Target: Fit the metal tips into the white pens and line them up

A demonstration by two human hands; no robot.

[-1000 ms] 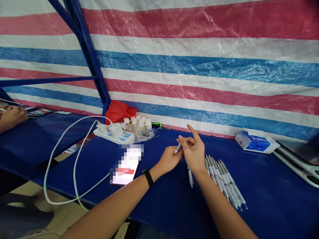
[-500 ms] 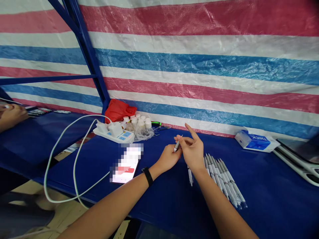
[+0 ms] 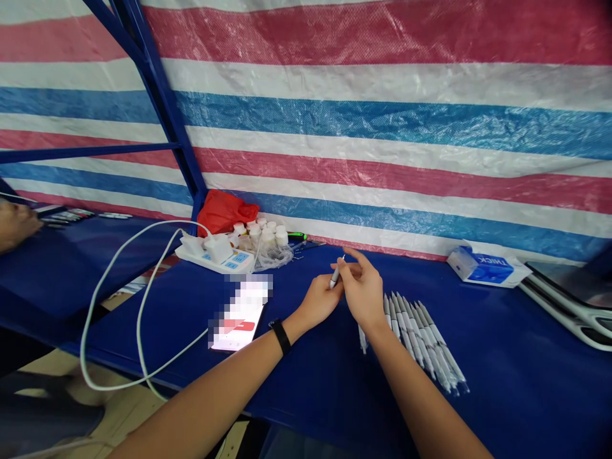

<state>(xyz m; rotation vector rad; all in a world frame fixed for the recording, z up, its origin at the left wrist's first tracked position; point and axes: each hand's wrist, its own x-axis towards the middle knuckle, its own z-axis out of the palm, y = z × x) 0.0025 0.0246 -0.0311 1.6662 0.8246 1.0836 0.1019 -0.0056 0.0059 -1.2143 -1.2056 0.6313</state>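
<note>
My left hand (image 3: 319,301) is closed around a pen (image 3: 334,277) with a grey grip section, its thin tip pointing up and away. My right hand (image 3: 364,290) is at the pen's tip end, thumb and fingers closed around it; the exact contact is partly hidden. Beside my right forearm lies a row of several white pens with grey tips (image 3: 421,341), side by side, apparently in clear sleeves. The end of another white pen (image 3: 362,339) shows between my two forearms.
Left of my hands lies a lit phone (image 3: 243,319), its white cable (image 3: 138,306) looping over the table edge. Behind are a power strip (image 3: 234,262), white-capped bottles (image 3: 268,237) and a red bag (image 3: 222,211). A tissue pack (image 3: 492,268) sits right. Another person's hand (image 3: 16,224) shows far left.
My right index finger, raised and stretched before, has bent down toward the pen tip. The pen stays in my left hand. The whole view has shifted slightly.
</note>
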